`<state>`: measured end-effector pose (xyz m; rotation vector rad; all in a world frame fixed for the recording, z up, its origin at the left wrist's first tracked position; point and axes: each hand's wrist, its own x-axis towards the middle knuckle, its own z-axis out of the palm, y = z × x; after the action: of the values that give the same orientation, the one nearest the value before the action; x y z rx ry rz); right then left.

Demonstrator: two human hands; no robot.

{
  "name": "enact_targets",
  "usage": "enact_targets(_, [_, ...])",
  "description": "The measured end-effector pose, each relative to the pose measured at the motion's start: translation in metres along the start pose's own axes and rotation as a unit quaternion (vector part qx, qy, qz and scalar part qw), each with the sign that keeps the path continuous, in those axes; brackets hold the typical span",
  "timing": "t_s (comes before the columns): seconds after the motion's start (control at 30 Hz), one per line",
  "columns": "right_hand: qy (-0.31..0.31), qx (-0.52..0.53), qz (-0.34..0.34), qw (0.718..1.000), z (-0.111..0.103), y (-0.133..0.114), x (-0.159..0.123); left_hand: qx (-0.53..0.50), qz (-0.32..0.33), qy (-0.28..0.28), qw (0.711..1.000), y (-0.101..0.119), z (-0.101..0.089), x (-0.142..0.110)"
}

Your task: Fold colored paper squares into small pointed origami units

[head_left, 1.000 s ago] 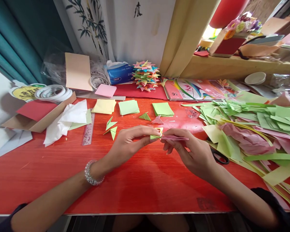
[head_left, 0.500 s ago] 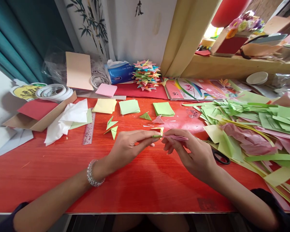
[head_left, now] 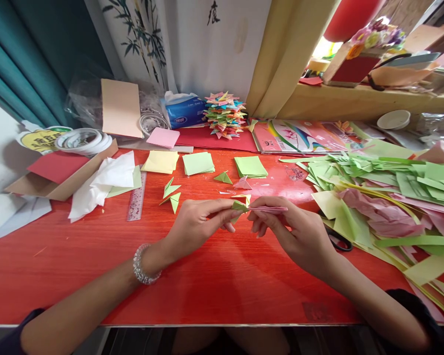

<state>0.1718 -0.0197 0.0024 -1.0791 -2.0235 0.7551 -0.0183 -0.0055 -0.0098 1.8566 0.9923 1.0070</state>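
Note:
My left hand [head_left: 198, 222] pinches a folded green paper piece [head_left: 239, 207] between thumb and fingers. In my right hand [head_left: 298, 229] is a folded pink paper piece [head_left: 272, 209], gripped flat. The two pieces meet end to end above the table; whether one is tucked into the other I cannot tell. Just behind my fingers lie a small yellow folded piece [head_left: 245, 198], a pink folded piece [head_left: 243, 183] and a green folded piece [head_left: 223, 177]. Two more green folded pieces [head_left: 173, 201] lie beyond my left hand.
Stacks of square paper in yellow [head_left: 160, 161], pale green [head_left: 199, 163] and green [head_left: 250, 167] stand behind. A ruler [head_left: 136, 197] lies left. Paper strips [head_left: 392, 197] heap up right, with black scissors handles [head_left: 339, 241] beside my wrist. At the back stands a multicoloured paper stack [head_left: 225, 116].
The green piece has turned in my left fingers, so more of its face shows now. My right hand and the pink piece have barely moved.

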Motion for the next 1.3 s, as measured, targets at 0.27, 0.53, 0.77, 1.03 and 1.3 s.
enact_targets(0.27, [-0.015,0.177,0.081,0.981,-0.0003,-0.0043,0.0033,-0.017,-0.01,-0.044,0.999,0.0029,-0.0015,0.0012])
enact_targets(0.53, [-0.015,0.215,0.095,0.972,-0.0006,-0.0056,0.0039,-0.058,-0.03,-0.047,0.997,0.0016,-0.0008,0.0001])
enact_targets(0.77, [-0.03,0.203,0.1,0.974,-0.0021,-0.0055,0.0039,-0.056,-0.031,-0.053,0.997,0.0033,-0.0012,0.0005])
enact_targets(1.03, [-0.009,0.15,0.095,0.984,-0.0001,-0.003,0.0028,-0.006,-0.01,-0.058,0.998,0.0034,-0.0006,0.0005])
enact_targets(1.3, [-0.042,0.151,0.106,0.982,-0.0048,-0.0061,0.0038,-0.007,-0.018,-0.05,0.999,0.0033,0.0005,-0.0003])
